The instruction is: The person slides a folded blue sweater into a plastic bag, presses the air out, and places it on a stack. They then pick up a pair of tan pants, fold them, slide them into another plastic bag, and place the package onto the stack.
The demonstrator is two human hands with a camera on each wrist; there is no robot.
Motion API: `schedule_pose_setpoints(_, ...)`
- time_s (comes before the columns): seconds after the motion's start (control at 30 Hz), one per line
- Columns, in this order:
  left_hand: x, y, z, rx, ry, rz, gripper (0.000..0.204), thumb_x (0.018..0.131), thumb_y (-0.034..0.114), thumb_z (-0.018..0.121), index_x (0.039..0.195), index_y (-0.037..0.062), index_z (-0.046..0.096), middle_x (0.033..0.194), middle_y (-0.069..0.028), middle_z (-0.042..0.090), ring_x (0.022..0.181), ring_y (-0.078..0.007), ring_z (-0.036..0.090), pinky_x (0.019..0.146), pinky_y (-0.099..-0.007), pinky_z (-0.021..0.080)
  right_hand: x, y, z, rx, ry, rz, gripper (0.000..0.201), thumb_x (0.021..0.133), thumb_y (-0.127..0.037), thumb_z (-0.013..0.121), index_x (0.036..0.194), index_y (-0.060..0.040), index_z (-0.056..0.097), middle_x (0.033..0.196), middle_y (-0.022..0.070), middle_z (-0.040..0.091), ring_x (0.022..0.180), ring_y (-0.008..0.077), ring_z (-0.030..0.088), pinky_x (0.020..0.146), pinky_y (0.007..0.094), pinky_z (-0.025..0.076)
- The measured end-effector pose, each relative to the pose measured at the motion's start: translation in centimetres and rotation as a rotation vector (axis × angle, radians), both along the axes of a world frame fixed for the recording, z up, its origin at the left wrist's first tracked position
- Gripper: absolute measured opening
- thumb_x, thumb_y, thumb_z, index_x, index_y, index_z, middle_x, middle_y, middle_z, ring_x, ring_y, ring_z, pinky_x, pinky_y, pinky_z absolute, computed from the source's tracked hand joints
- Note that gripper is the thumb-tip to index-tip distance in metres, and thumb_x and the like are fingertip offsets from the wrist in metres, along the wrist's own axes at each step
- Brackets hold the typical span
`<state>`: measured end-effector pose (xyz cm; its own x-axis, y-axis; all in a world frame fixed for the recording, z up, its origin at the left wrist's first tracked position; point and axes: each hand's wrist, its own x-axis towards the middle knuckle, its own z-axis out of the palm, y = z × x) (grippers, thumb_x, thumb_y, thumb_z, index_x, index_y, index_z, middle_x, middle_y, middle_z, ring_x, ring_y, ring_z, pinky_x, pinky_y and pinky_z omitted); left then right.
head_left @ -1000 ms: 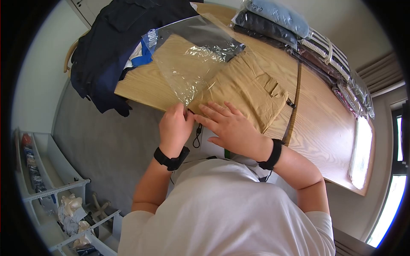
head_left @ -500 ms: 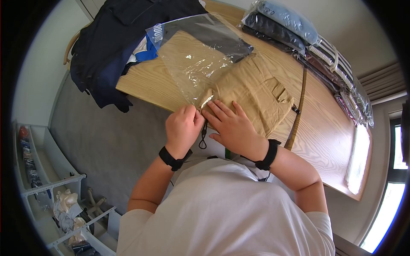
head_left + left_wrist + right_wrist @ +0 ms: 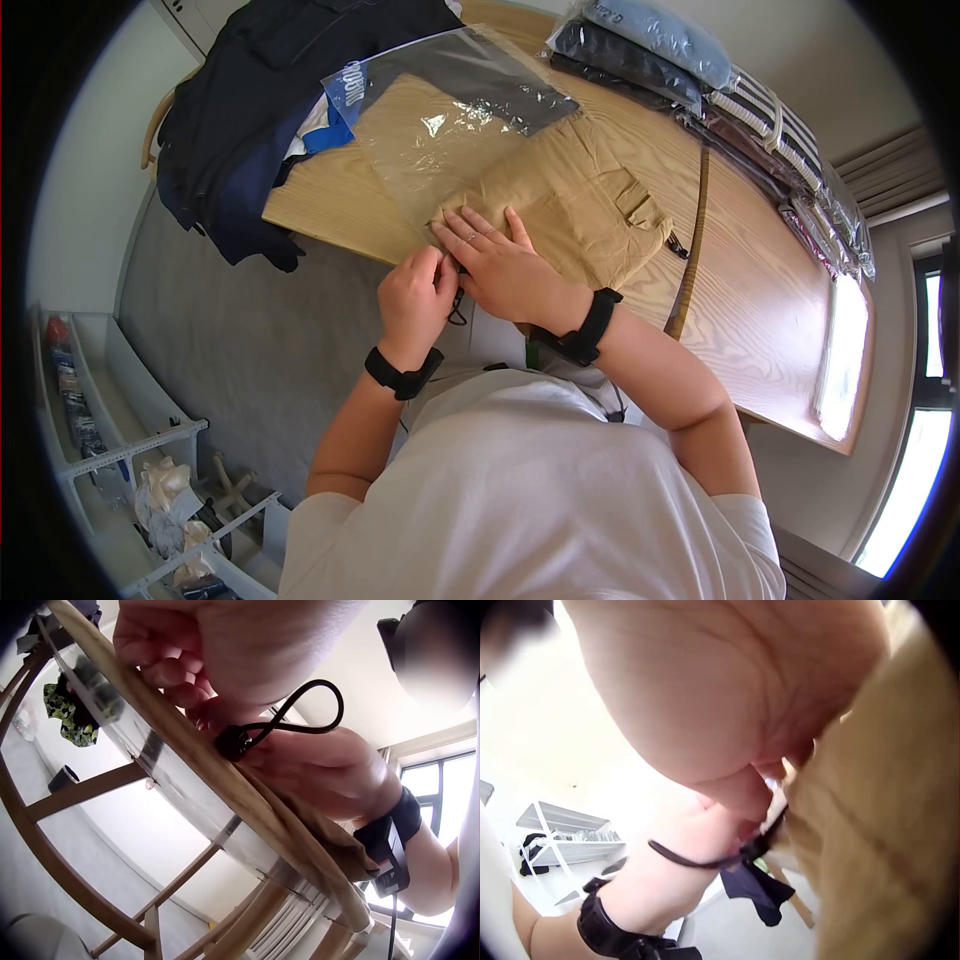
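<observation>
A tan folded garment [image 3: 570, 205] lies at the table's near edge, with a gathered patch and a dark buckle toward its right end. A clear plastic bag [image 3: 430, 135] with blue lettering spreads over its far-left side. My right hand [image 3: 505, 275] presses on the garment's near-left part, fingers extended. Close beside it, my left hand [image 3: 412, 300] pinches the near edge of the bag with curled fingers; the fingertips are partly hidden. A black cord loop [image 3: 315, 705] with a cord stopper [image 3: 232, 742] hangs near both hands at the table edge.
Dark clothing [image 3: 240, 130] lies over the far-left corner of the wooden table [image 3: 340, 205]. Bagged folded clothes [image 3: 650, 60] are stacked along the back right. A strip [image 3: 695, 230] crosses the table right of the garment. White shelving [image 3: 130, 440] stands lower left.
My right hand has slid left along the garment, closer to the left hand. A folded garment corner now shows under the right fingertips. My left hand keeps its hold at the edge.
</observation>
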<state>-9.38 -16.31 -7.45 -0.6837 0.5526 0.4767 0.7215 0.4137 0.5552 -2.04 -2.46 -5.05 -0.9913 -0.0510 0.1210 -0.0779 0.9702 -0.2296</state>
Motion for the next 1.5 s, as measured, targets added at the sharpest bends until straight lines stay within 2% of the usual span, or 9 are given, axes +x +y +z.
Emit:
schedule_pose_setpoints(0.17,0.1,-0.2,0.4,-0.004,-0.031,-0.002,0.016,0.083,0.012,0.063,0.072,0.0060,0.051,0.068,-0.0092,0.057,0.060,-0.0296,0.056,0.053,-0.0391,0.045,4.9,2.7,4.8,-0.129,-0.216,0.095,0.066,0.085,-0.028,0.062,0.143,-0.0142,0.035,0.149,0.0114,0.033,0.140,0.0281,0.026,0.111,0.0549,0.020)
schedule_pose_setpoints(0.23,0.1,-0.4,0.6,-0.012,-0.042,0.003,0.016,0.083,0.012,0.063,0.072,0.0061,0.051,0.068,-0.0087,0.057,0.061,-0.0289,0.057,0.054,-0.0386,0.045,7.7,3.3,6.6,0.022,-0.218,-0.084,0.076,0.076,-0.025,0.072,0.143,-0.0224,0.036,0.150,0.0112,0.029,0.140,0.0301,0.025,0.110,0.0566,0.022)
schedule_pose_setpoints(0.4,0.4,-0.9,0.4,0.008,-0.122,-0.081,0.015,0.082,0.010,0.065,0.073,0.0056,0.052,0.068,-0.0074,0.056,0.060,-0.0260,0.056,0.055,-0.0375,0.045,10.7,3.6,3.4,0.154,-0.293,-0.105,0.086,0.067,-0.011,0.074,0.142,-0.0324,0.038,0.152,0.0092,0.025,0.141,0.0311,0.024,0.106,0.0603,0.028)
schedule_pose_setpoints(0.6,0.4,-1.2,0.2,0.046,-0.138,-0.094,0.015,0.081,0.007,0.065,0.074,0.0037,0.052,0.068,-0.0088,0.056,0.061,-0.0264,0.055,0.056,-0.0370,0.044,7.9,2.4,2.4,0.114,-0.175,-0.191,0.079,0.072,-0.005,0.068,0.141,-0.0333,0.040,0.151,0.0103,0.026,0.140,0.0326,0.024,0.104,0.0670,0.026)
schedule_pose_setpoints(0.67,-0.3,-0.9,0.0,0.052,-0.129,-0.091,0.015,0.080,0.006,0.065,0.074,0.0034,0.052,0.068,-0.0090,0.056,0.062,-0.0265,0.055,0.056,-0.0369,0.044,6.1,2.7,2.7,-0.128,-0.118,-0.161,0.073,0.078,-0.004,0.063,0.141,-0.0327,0.040,0.150,0.0109,0.028,0.141,0.0323,0.023,0.104,0.0680,0.023)
schedule_pose_setpoints(1.3,0.0,-1.1,-0.9,0.206,-0.248,-0.046,0.013,0.080,0.003,0.066,0.075,0.0010,0.054,0.064,-0.0091,0.053,0.053,-0.0201,0.050,0.051,-0.0317,0.042,-5.0,4.2,1.5,0.054,-0.135,0.037,0.073,0.077,-0.017,0.069,0.143,-0.0272,0.038,0.152,0.0096,0.026,0.143,0.0283,0.019,0.105,0.0695,0.018)
schedule_pose_setpoints(1.4,-0.2,-1.3,-1.0,0.229,-0.258,-0.049,0.012,0.080,0.003,0.065,0.075,0.0007,0.054,0.064,-0.0086,0.052,0.053,-0.0184,0.049,0.051,-0.0305,0.041,-4.2,5.4,2.9,-0.028,-0.086,0.033,0.066,0.079,-0.014,0.064,0.141,-0.0189,0.042,0.149,0.0137,0.032,0.140,0.0303,0.027,0.110,0.0556,0.026)
schedule_pose_setpoints(1.47,-0.1,-1.5,-0.9,0.264,-0.340,-0.021,0.012,0.080,0.003,0.065,0.075,-0.0002,0.055,0.063,-0.0077,0.052,0.053,-0.0160,0.048,0.051,-0.0288,0.040,-3.3,8.3,3.9,-0.371,-0.262,0.181,0.057,0.079,-0.019,0.065,0.134,-0.0115,0.050,0.134,0.0182,0.050,0.126,0.0320,0.047,0.102,0.0395,0.039)
schedule_pose_setpoints(1.5,-0.2,-1.8,-1.0,0.263,-0.343,-0.013,0.012,0.080,0.003,0.065,0.075,-0.0002,0.055,0.063,-0.0077,0.052,0.053,-0.0160,0.048,0.051,-0.0288,0.040,-2.8,9.5,6.2,-0.440,-0.333,0.018,0.051,0.080,-0.020,0.065,0.129,-0.0084,0.054,0.122,0.0176,0.058,0.113,0.0309,0.055,0.094,0.0356,0.044)
